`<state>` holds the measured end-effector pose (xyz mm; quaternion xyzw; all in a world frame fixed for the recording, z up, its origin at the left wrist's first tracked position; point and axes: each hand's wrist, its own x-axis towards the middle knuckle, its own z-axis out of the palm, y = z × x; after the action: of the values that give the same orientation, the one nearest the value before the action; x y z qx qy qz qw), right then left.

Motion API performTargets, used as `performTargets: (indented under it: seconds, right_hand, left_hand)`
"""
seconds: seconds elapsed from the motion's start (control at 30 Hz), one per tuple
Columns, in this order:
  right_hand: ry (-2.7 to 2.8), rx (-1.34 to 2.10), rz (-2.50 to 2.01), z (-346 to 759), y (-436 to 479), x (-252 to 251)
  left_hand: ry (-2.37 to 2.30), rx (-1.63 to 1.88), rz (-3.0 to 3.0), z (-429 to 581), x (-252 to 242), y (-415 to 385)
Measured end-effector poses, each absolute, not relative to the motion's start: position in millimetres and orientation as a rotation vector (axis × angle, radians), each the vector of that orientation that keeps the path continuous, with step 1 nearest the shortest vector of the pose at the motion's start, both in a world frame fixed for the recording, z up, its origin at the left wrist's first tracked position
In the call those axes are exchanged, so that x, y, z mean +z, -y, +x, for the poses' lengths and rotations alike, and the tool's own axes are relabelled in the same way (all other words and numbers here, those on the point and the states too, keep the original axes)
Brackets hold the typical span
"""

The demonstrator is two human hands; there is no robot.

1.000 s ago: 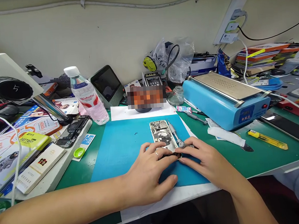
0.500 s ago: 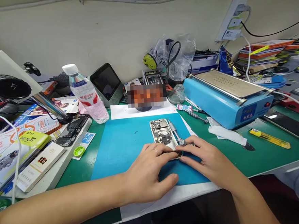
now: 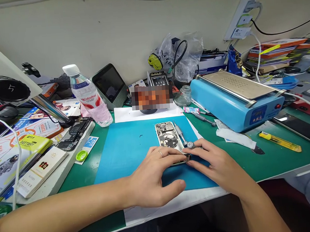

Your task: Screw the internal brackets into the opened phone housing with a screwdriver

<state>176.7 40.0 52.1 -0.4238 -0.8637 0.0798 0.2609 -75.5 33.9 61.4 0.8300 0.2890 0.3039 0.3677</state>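
Note:
An opened phone (image 3: 169, 133) with its inner parts bare lies on a blue mat (image 3: 125, 142). My left hand (image 3: 155, 176) rests across its lower end, fingers stretched out and the thumb apart. At that end, thumb and fingers of my right hand (image 3: 214, 163) close around a small dark phone part (image 3: 187, 157); my left fingertips touch it. A grey screwdriver (image 3: 179, 131) lies along the phone's right side. Another grey knob-ended tool (image 3: 190, 145) sits against my right fingers, partly hidden behind them. My left fingers cover the lower part of the phone.
On the left stand a water bottle (image 3: 91, 95), a microscope stand (image 3: 49, 109) and several boxes. A blue heating plate machine (image 3: 238, 99) occupies the right, with a yellow utility knife (image 3: 279, 142) before it. Behind the mat are a glass jar (image 3: 183, 96) and a blurred-out object (image 3: 151, 98).
The view has shifted slightly. Both hands stay at the phone's lower end, with only small finger movement, and the dark part shows a little more between my fingertips.

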Motion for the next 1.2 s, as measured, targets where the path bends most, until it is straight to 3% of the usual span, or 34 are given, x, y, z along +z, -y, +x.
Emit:
performTargets:
  seconds: [0.4, 0.7, 1.2]
  right_hand:
    - [2.301, 0.191, -1.105, 178.1, -40.8, 51.1]
    - [2.088, 0.163, -1.424, 176.6, -40.4, 48.1]
    - [1.939, 0.078, -1.655, 175.0, -42.6, 45.2]
  left_hand:
    - [-0.79, 0.777, 2.082, -75.3, 62.0, -33.9]
    - [-0.87, 0.803, 2.118, -74.0, 59.5, -32.8]
    - [-0.618, 0.671, 2.389, -74.3, 59.9, -29.5]
